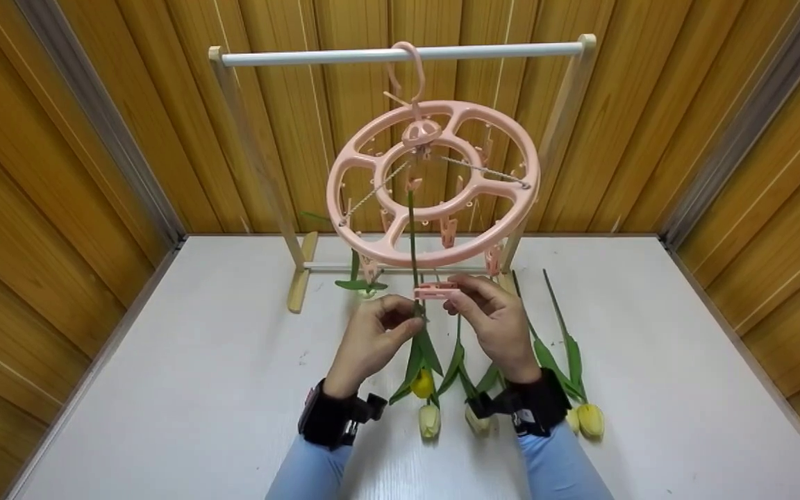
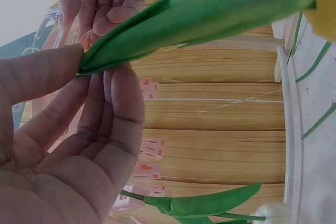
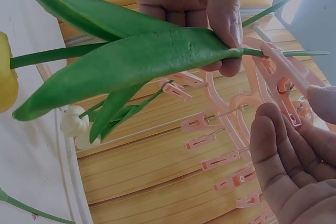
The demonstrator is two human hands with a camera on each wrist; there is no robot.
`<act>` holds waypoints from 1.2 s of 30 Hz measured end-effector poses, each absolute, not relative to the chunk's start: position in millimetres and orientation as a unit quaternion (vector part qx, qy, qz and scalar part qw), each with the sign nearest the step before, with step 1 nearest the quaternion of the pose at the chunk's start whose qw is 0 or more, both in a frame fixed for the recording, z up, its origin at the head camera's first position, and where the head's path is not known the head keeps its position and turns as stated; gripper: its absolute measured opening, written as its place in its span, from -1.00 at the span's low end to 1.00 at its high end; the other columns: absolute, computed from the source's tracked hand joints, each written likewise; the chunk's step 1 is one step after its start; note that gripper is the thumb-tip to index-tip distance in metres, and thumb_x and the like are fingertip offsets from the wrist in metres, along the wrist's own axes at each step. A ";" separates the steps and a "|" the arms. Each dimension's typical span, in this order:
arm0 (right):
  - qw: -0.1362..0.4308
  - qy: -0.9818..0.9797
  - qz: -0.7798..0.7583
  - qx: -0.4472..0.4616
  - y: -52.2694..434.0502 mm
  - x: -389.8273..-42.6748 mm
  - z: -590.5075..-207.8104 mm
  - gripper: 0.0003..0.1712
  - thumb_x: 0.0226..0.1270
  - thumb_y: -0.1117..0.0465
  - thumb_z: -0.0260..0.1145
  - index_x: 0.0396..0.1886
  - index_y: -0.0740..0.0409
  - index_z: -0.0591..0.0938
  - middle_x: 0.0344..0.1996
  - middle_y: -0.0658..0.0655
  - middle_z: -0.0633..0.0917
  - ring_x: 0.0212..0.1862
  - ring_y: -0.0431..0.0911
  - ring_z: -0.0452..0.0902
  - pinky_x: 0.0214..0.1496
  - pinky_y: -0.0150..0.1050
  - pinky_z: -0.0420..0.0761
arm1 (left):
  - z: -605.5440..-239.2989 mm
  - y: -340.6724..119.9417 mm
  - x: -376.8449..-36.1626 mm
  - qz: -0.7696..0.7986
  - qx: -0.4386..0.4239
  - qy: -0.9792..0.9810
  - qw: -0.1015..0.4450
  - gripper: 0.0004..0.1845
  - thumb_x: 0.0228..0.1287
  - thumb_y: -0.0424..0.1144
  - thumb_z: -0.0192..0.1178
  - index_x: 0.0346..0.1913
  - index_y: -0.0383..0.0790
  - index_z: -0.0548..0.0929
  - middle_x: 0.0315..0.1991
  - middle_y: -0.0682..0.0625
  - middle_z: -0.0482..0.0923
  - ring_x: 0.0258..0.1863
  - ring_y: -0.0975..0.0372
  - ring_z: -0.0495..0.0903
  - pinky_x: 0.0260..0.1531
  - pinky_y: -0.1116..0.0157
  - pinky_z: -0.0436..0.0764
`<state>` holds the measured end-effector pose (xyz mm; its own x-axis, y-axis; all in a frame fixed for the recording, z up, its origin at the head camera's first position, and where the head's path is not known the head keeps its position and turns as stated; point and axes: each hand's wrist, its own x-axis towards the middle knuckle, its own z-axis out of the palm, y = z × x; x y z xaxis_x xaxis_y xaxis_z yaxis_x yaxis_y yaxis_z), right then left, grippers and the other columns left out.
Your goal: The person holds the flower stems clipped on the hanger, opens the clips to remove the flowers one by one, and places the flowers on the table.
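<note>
yellow tulip with a long green stem and broad green leaves [image 1: 419, 361], hanging head-down in front of the round pink plastic clip hanger [image 1: 433, 182]; its stem rises through the hanger's inner ring, its yellow bloom hangs low between the two wrists, above the white tabletop [image 1: 198, 389]; left hand [image 1: 372, 340], fingers curled, pinching the stem where the leaves begin, thumb and fingertips pressed together on it, as the left wrist view confirms [image 2: 79, 66]; right hand [image 1: 494, 319], thumb and forefinger gripping a pink plastic clothes peg [image 1: 435, 290] that lies crosswise against the stem just above the left fingers; in the right wrist view the peg [image 3: 278, 72] sits at the stem, though whether its jaws bite the stem cannot be told; hanger hooked by its pink loop over the white horizontal rail [image 1: 400, 53] of a small wooden-framed rack [image 1: 299, 278], which stands at the back of the tabletop; further pink pegs dangle under the hanger's ring, and one at the left holds another green-stemmed flower [image 1: 362, 281] head-down; pale cream tulips [image 1: 430, 420] lie on the tabletop between the forearms, and two more long-stemmed tulips with a yellow bloom [image 1: 589, 419] lie just right of the right wrist; both wrists carry black strapped camera mounts [image 1: 334, 417] over light blue sleeves [image 1: 303, 476]; vertical wooden panelling [image 1: 60, 173] walls in the tabletop on three sides.
</note>
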<state>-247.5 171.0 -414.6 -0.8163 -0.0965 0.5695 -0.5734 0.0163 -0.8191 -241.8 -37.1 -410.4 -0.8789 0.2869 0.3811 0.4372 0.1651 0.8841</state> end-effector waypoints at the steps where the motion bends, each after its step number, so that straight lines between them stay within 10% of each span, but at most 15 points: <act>1: 0.181 -0.689 0.658 0.243 171.1 -247.4 -414.7 -0.68 0.45 0.48 0.27 0.14 0.53 0.62 -0.10 0.39 0.74 -0.20 -0.18 0.73 -0.11 -0.30 0.71 | -410.5 -37.3 -241.9 -0.599 -0.238 -0.762 0.060 -0.89 0.30 -0.41 0.37 -0.18 -0.40 0.75 -0.30 -0.18 0.70 -0.35 0.24 0.59 -0.25 0.37 0.58; 36: 0.193 -0.696 0.648 0.242 171.0 -247.3 -415.6 -0.70 0.44 0.51 0.27 0.11 0.52 0.64 -0.14 0.43 0.75 -0.24 -0.19 0.74 -0.14 -0.33 0.71 | -410.9 -37.7 -239.8 -0.573 -0.241 -0.778 0.086 -0.90 0.26 -0.36 0.43 -0.26 -0.37 0.76 -0.38 -0.14 0.70 -0.46 0.30 0.51 -0.35 0.39 0.50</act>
<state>-247.3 171.0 -415.6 -0.8085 -0.0858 0.5822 -0.5868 0.0430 -0.8086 -239.8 -37.7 -410.9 -0.8693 0.2766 0.4097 0.4733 0.2268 0.8512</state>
